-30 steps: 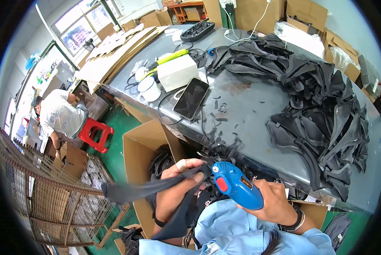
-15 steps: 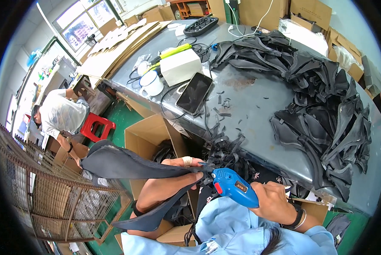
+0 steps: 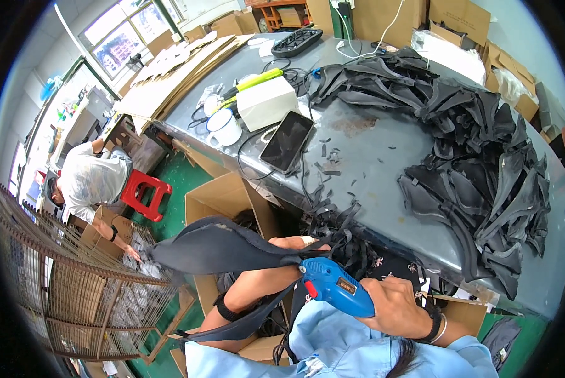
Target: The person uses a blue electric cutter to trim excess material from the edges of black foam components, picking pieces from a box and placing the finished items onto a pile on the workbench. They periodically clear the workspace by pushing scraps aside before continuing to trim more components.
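My right hand (image 3: 392,303) is wrapped round the handle of a blue handheld electric cutter (image 3: 339,288) with a red button. The cutter's head points left and meets the edge of a dark grey molded foam piece (image 3: 216,247), shaped like bra cups. My left hand (image 3: 275,276) grips that piece close to the cutter's head; the foam partly covers its fingers. One cup stretches out to the left above my left forearm, and another part (image 3: 248,324) hangs below it. Thin black trimmings (image 3: 333,230) bunch up just beyond the cutter at the table edge.
A heap of similar dark foam pieces (image 3: 484,164) curves over the grey table (image 3: 358,151). A phone (image 3: 287,142), white mug (image 3: 224,127) and white box (image 3: 266,103) stand at its left. Below is an open carton (image 3: 222,195). A person (image 3: 96,179) bends beside a wire cage (image 3: 100,296).
Both hands, the cutter and the foam piece have shifted slightly left. The upper cup has turned to show more of its face. The other person's arm has moved lower and right.
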